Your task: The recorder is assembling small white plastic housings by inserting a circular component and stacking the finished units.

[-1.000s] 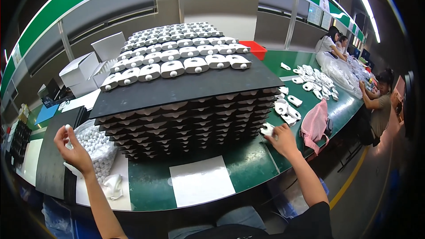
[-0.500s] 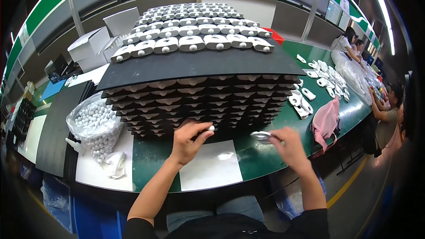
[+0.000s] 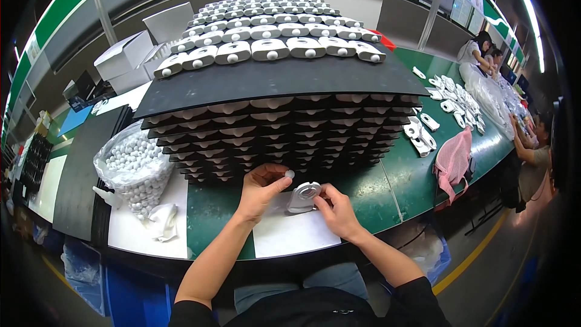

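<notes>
My left hand (image 3: 260, 188) pinches a small white ball (image 3: 290, 174) between thumb and fingers, just above and left of a white plastic housing (image 3: 303, 197). My right hand (image 3: 336, 211) grips that housing by its lower right edge, over a white sheet (image 3: 290, 233) on the green table (image 3: 209, 218). Both hands are close together in front of a tall stack of black trays (image 3: 284, 127). The top tray carries rows of assembled white housings (image 3: 266, 36), each with a ball.
A clear bag of white balls (image 3: 130, 163) sits at the left with a crumpled white cloth (image 3: 160, 218) beside it. White boxes (image 3: 124, 54) stand at back left. Loose white housings (image 3: 451, 100) and a pink bag (image 3: 454, 160) lie at right, where other people (image 3: 532, 139) work.
My hands came together at the table's front edge. The left hand came in from the bag of balls with a ball; the right hand brought a housing from the right.
</notes>
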{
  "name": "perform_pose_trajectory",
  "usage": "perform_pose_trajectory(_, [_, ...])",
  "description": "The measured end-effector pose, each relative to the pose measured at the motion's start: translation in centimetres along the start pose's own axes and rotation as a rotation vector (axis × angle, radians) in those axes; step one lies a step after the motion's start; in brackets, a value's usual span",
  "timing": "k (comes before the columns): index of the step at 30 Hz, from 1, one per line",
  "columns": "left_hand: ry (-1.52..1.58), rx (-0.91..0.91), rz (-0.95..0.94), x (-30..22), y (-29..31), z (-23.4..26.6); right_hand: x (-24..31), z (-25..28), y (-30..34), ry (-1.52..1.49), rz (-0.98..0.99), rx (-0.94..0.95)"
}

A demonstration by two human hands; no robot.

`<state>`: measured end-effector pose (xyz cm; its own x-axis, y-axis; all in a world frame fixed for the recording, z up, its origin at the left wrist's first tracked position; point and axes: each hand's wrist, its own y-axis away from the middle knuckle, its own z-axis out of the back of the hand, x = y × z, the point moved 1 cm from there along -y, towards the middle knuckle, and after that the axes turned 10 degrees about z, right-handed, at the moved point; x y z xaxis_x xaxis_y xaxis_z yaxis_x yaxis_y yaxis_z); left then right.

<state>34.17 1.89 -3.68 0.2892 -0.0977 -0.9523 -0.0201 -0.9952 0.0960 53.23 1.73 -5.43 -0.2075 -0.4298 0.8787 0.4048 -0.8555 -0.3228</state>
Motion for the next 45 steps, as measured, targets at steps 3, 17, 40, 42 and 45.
perform_pose_trajectory(3, [0.039, 0.009, 0.011, 0.1, -0.1, -0.1, 0.0, -0.2, 0.0, 0.124, 0.142, -0.052])
perform_pose_trajectory(17, [0.128, 0.091, 0.033, 0.0, -0.1, 0.0, 1.1, -0.5, 0.1, 0.273, 0.352, -0.011])
perform_pose_trajectory(40, [-0.176, 0.233, 0.099, 0.4, 0.4, -1.3, -0.8, 1.0, -0.4, -1.010, -0.149, -0.148])
perform_pose_trajectory(42, [-0.192, 0.236, 0.099, 0.2, 0.5, -1.3, -0.8, 0.9, -0.4, -0.995, -0.150, -0.147])
perform_pose_trajectory(45, [-0.217, 0.240, 0.091, 0.1, 0.6, -1.3, -0.8, 0.9, -0.4, -0.999, -0.123, -0.145])
